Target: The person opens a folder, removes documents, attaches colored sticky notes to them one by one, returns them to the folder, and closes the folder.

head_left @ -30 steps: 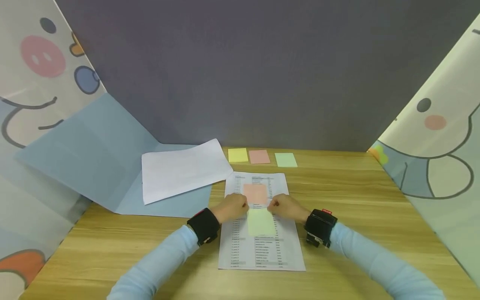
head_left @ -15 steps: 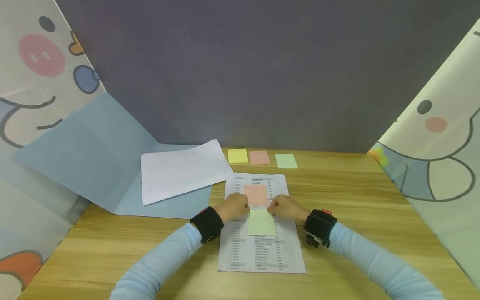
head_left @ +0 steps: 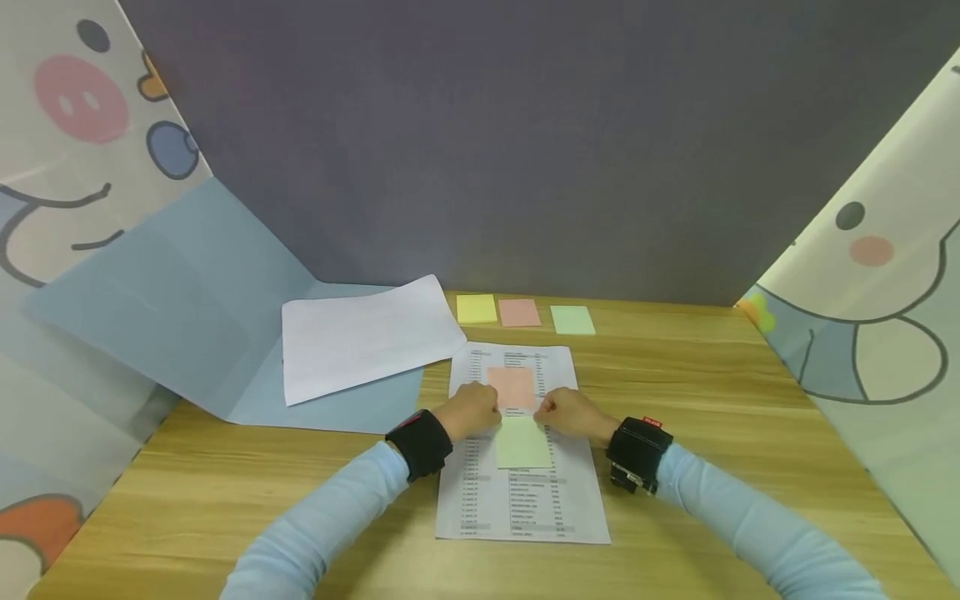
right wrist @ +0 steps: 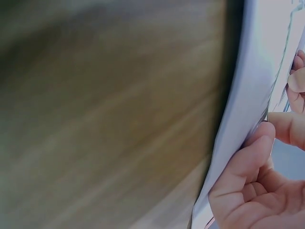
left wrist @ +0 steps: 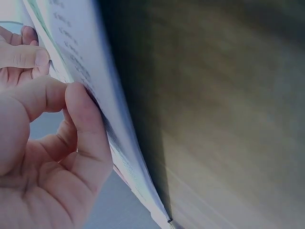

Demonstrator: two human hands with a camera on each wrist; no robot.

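A pale green sticky note lies over the middle of a printed sheet, below a pink sticky note on the same sheet. At its upper left corner, the left hand pinches the green note between thumb and index finger. The right hand pinches the upper right corner the same way. In the left wrist view the left hand has its thumb and fingertip together at the note's edge, close against the paper. The right wrist view shows the right hand likewise, knuckles against the sheet.
An open blue folder stands at the left with white paper on it. Along the table's back edge lie a yellow pad, a pink pad and a green pad. A grey panel rises behind.
The green note has shifted very slightly to the right and sits straighter, the left hand moving a little right with it. The right hand has hardly moved.
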